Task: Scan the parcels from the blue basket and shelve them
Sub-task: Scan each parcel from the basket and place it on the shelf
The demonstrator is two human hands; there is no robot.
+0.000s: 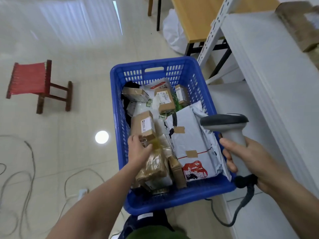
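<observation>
Head: small box [144, 125] at left fingers [135, 139]

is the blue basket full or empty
Well filled, not empty: cardboard boxes and grey mailer bags cover the floor of the blue basket.

Left hand [139, 149] grips small brown box [144, 125] inside blue basket [179, 199] of parcels. Right hand [250, 163] holds grey scanner [229, 128] above basket's right edge, beside white shelf [269, 69].
</observation>
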